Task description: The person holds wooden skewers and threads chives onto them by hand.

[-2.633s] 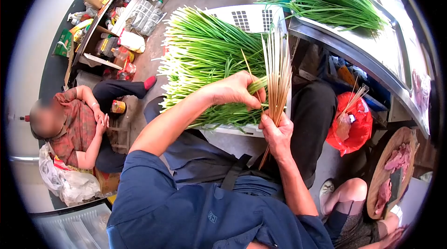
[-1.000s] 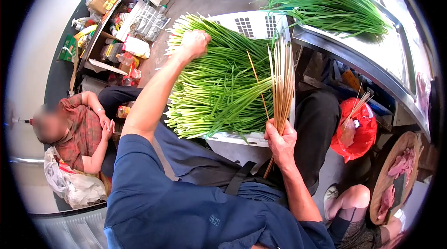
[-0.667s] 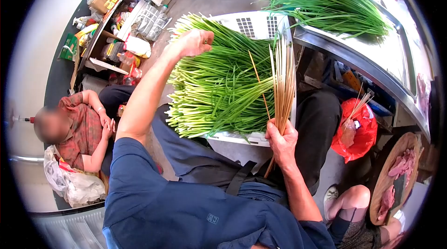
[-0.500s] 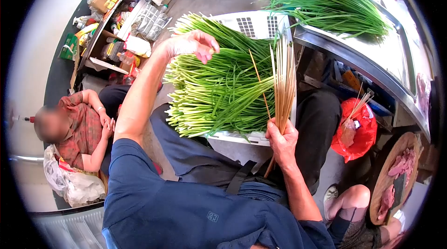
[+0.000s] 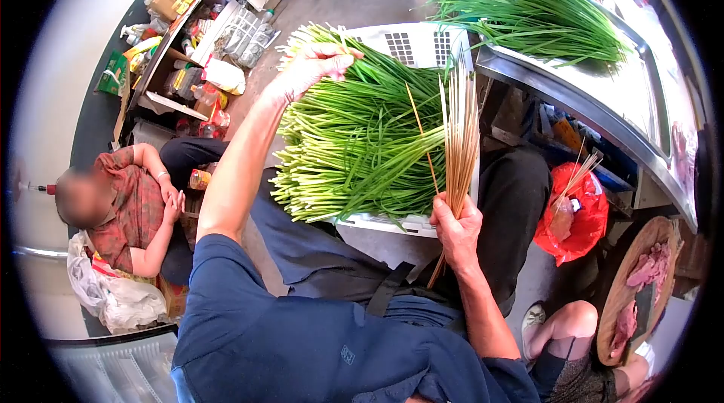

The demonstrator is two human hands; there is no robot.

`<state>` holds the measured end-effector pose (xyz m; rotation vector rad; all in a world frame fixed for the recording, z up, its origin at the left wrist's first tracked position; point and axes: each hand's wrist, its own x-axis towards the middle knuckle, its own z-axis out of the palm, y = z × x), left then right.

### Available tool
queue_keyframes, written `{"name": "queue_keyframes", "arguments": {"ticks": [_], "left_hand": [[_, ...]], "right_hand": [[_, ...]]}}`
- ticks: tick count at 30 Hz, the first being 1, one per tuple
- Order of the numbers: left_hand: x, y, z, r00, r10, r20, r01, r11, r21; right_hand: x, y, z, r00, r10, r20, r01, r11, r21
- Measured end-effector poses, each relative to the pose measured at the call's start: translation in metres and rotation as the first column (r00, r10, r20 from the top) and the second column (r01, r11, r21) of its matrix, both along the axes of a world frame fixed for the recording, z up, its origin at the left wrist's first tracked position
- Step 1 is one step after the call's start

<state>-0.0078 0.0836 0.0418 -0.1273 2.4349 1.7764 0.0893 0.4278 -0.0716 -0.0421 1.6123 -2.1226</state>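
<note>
Long green garlic chives (image 5: 339,139) fill a white plastic crate (image 5: 398,39) in front of me, their pale cut ends to the left. My left hand (image 5: 320,71) is over the crate's far left part, thumb and fingers pinched together by the stalks; what lies between the fingertips is too small to tell. My right hand (image 5: 458,229), at the crate's near right corner, grips a bundle of wooden skewers (image 5: 460,147), points up. One single skewer (image 5: 419,128) leans apart from the bundle, and a few chives cross it.
More chives (image 5: 528,7) lie on a metal-edged table (image 5: 573,86) at right. Below are a red bag (image 5: 577,229) with skewers and a round chopping board (image 5: 618,305) with meat and a knife. A seated person (image 5: 128,214) is at left near a cluttered shelf (image 5: 177,33).
My left hand has moved slightly away from me, up to the far stalks, and its fingers have closed more. My right hand and the skewers have stayed in place.
</note>
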Motion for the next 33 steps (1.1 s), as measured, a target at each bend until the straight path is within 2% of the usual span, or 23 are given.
{"name": "queue_keyframes", "arguments": {"ticks": [1,2,5,6,7,9,11,13,15,16,17,19,20,21,24,25,27,28,31,33], "left_hand": [[0.000,0.000,0.001,0.997,0.027,-0.073,-0.035,0.993,-0.110],[-0.002,-0.003,0.001,0.964,-0.116,-0.240,0.086,0.988,-0.130],[0.003,0.010,0.020,0.958,-0.012,-0.286,-0.020,0.994,-0.108],[0.001,0.011,0.026,0.920,-0.076,-0.385,0.035,0.993,-0.112],[0.001,0.013,0.029,0.920,-0.076,-0.385,0.036,0.993,-0.112],[0.002,0.018,0.043,0.928,0.113,-0.355,-0.090,0.993,0.079],[0.001,0.017,0.052,0.936,0.188,-0.298,-0.118,0.964,0.239],[-0.004,0.006,0.050,0.965,0.071,-0.251,-0.053,0.995,0.079],[-0.003,0.006,0.046,0.975,0.087,-0.205,-0.091,0.996,-0.010],[-0.002,0.007,0.050,0.962,0.098,-0.255,-0.104,0.994,-0.012],[0.001,0.006,0.055,0.950,0.133,-0.282,-0.074,0.975,0.210],[0.002,0.006,0.063,0.909,0.331,-0.253,-0.178,0.858,0.482],[-0.007,-0.017,0.051,0.862,0.343,-0.374,-0.240,0.925,0.295],[-0.004,-0.022,0.048,0.858,0.346,-0.380,-0.243,0.924,0.294],[-0.003,-0.014,0.049,0.700,0.568,-0.432,-0.377,0.808,0.452],[-0.001,-0.009,0.051,0.702,0.569,-0.428,-0.379,0.808,0.452],[0.006,-0.002,0.054,0.771,0.430,-0.471,-0.266,0.888,0.375],[0.009,0.014,0.057,0.786,0.462,-0.412,-0.304,0.868,0.394],[0.017,0.041,0.041,0.929,0.234,-0.286,-0.094,0.898,0.430],[0.020,0.066,0.024,0.949,0.200,-0.243,-0.089,0.912,0.401]], "right_hand": [[0.000,0.000,0.000,1.000,0.003,0.004,-0.003,1.000,0.005],[0.000,0.000,-0.002,1.000,0.003,0.003,-0.003,1.000,0.005],[0.001,-0.001,-0.004,1.000,0.000,-0.013,0.000,1.000,-0.030],[0.001,-0.001,-0.003,1.000,0.000,-0.011,-0.001,0.999,-0.033],[0.001,-0.001,-0.003,1.000,-0.001,-0.009,0.000,0.999,-0.036],[0.001,0.000,-0.003,1.000,-0.001,-0.012,0.001,1.000,-0.028],[0.001,0.000,-0.002,1.000,0.000,-0.015,0.000,1.000,-0.023],[0.001,0.001,0.000,1.000,0.003,-0.004,-0.003,1.000,-0.016],[0.000,0.001,-0.001,1.000,0.004,-0.015,-0.005,1.000,-0.010],[0.000,0.000,-0.001,1.000,0.003,-0.021,-0.003,1.000,-0.003],[0.000,0.001,-0.001,1.000,-0.002,-0.017,0.002,1.000,-0.003],[0.001,0.001,0.001,1.000,-0.002,-0.025,0.003,1.000,0.016],[0.001,0.001,0.001,1.000,0.005,-0.030,-0.004,1.000,0.016],[0.001,0.001,0.002,1.000,0.012,-0.016,-0.012,1.000,0.017],[0.000,-0.001,0.000,1.000,-0.008,-0.022,0.008,1.000,0.002],[0.002,-0.001,-0.002,0.999,-0.021,-0.042,0.021,1.000,-0.007],[0.002,0.000,0.000,1.000,-0.007,-0.029,0.007,1.000,0.004],[0.001,0.000,0.000,1.000,0.002,-0.022,-0.002,1.000,0.011],[0.002,0.000,-0.001,1.000,0.005,-0.016,-0.005,1.000,-0.005],[0.003,0.000,-0.002,1.000,-0.004,-0.020,0.004,1.000,-0.019]]}}
